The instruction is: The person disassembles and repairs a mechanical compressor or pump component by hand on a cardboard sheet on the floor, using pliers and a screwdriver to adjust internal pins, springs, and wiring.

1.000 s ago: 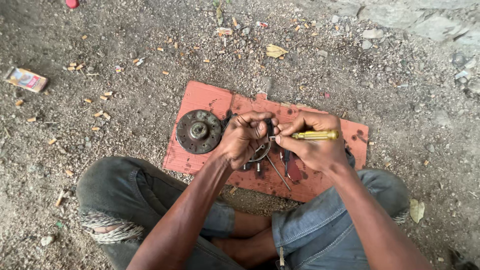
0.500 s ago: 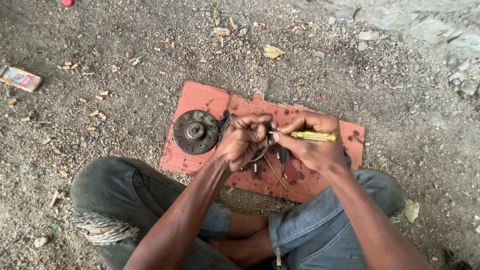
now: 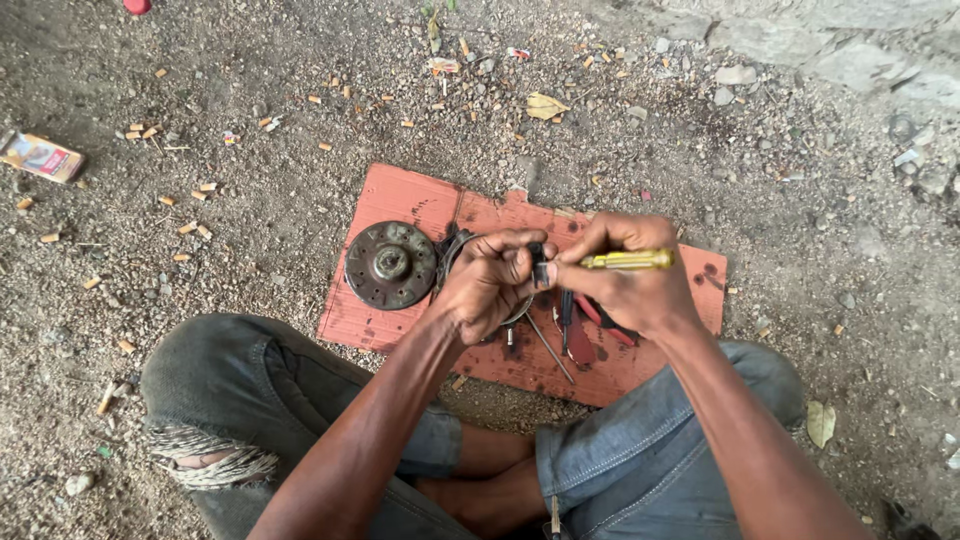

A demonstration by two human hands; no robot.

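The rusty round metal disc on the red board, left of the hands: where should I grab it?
Probably by the rim of the rusty round metal disc, from its free left side. It lies flat on the red board; the left hand crowds its right edge, and the raised centre hub looks small.

Both arms are bare from the elbows down to the hands, no sleeves showing, no watch, no rings or bands that I can make out on the left hand (image 3: 490, 283) or the right hand (image 3: 628, 282). No gloves either. The jeans (image 3: 640, 460) are worn denim: the right leg reads faded blue-grey with visible seams and stitching, the left leg looks darker, more of a washed-out grey-green. There's a ragged tear (image 3: 205, 462) on the left leg with frayed pale threads hanging along its edge. Fabric looks dusty and creased all over.
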